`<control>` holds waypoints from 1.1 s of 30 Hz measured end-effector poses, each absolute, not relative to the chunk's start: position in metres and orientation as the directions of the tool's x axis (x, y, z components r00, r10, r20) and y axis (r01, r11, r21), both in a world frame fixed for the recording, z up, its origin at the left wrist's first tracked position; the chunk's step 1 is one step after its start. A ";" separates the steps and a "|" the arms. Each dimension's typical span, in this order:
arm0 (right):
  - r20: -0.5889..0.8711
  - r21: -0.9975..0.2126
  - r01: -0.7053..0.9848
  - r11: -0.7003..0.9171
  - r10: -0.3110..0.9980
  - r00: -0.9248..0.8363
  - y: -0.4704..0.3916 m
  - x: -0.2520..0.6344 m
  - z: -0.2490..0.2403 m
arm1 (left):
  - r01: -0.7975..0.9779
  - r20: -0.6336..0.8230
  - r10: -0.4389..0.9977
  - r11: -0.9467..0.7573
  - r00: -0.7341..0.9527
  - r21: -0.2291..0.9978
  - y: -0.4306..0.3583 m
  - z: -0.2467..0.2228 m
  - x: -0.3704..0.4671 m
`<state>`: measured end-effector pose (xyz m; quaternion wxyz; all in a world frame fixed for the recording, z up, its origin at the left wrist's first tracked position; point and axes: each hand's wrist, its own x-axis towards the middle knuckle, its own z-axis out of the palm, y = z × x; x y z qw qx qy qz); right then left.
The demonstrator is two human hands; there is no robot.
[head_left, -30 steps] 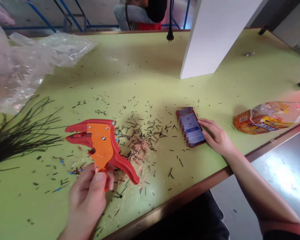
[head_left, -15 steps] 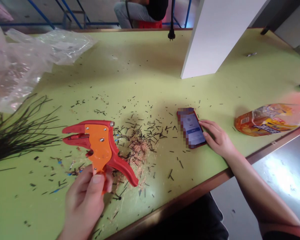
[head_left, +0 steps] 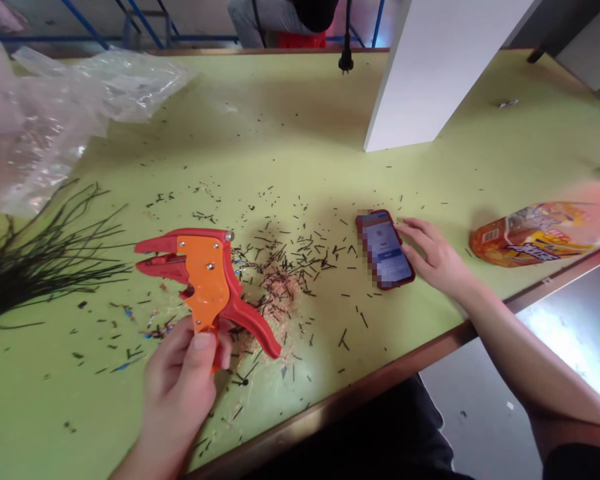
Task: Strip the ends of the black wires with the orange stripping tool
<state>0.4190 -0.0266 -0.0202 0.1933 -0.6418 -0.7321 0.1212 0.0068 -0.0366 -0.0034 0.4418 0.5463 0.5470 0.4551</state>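
Note:
My left hand [head_left: 187, 373] is wrapped around the orange handle of a red and orange wire stripper [head_left: 207, 280], held up above the table. Its jaws point left and are slightly apart; the red lever on the right stands away from my fingers. Beside the right edge of a smartphone [head_left: 387, 250] in a red case rests my right hand [head_left: 437, 260], fingers stretched and holding nothing. Its fingertips are at the phone's edge; whether they touch it I cannot tell. The phone lies face up with its screen lit, partly pixelated.
Copper strands [head_left: 280, 293] and black insulation bits are scattered over the green table [head_left: 280, 87]. Black wires [head_left: 45, 267] lie at the left, below clear plastic bags [head_left: 55, 113]. A white post [head_left: 420, 80], a hanging plug [head_left: 346, 61] and a drink bottle [head_left: 540, 233] are around. Someone sits beyond the table.
The view has shifted slightly. My left hand and the wire stripper have moved a little right and up. My right hand's fingers have drawn slightly upward beside the phone.

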 end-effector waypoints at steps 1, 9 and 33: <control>0.124 -0.397 0.902 0.171 0.983 -0.132 -0.019 0.418 -0.019 | 0.196 0.021 1.000 -0.018 -0.011 0.980 -0.036 -0.003 0.007; 0.092 -0.284 0.931 0.230 0.973 -0.212 0.040 0.408 -0.031 | 0.265 0.027 1.000 -0.024 -0.006 0.964 -0.034 -0.011 0.005; 0.293 -0.431 0.852 0.297 0.939 -0.179 -0.059 0.422 -0.025 | 0.129 0.068 0.998 -0.067 -0.003 0.989 -0.036 -0.026 -0.003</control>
